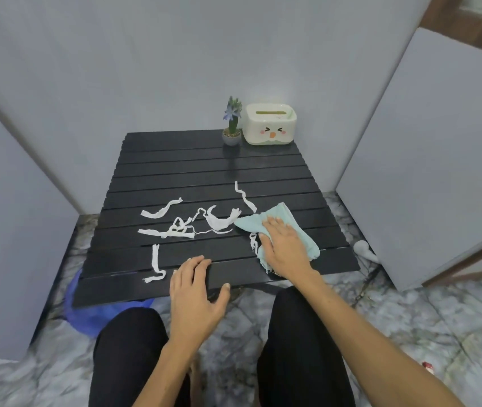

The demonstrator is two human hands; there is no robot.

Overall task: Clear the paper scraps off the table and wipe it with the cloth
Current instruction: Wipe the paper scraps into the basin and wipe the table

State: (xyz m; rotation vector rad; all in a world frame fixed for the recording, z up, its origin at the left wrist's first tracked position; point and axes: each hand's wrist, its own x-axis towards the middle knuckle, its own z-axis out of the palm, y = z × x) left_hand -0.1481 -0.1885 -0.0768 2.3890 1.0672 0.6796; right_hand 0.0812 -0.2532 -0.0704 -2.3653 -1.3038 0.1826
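Several white paper scraps (175,229) lie strewn across the middle and near-left part of the black slatted table (192,168). One long strip (156,264) lies near the front edge, another (244,196) runs beside the cloth. The light green cloth (280,218) lies on the table's right side, and my right hand (285,248) rests flat on top of it, fingers spread. My left hand (197,292) hovers over the table's front edge with fingers apart, holding nothing.
A small potted plant (231,124) and a white tissue box with a cartoon face (269,123) stand at the far right corner. A blue bag or bin (92,312) sits on the floor under the table's near-left corner. Grey panels wall in the table.
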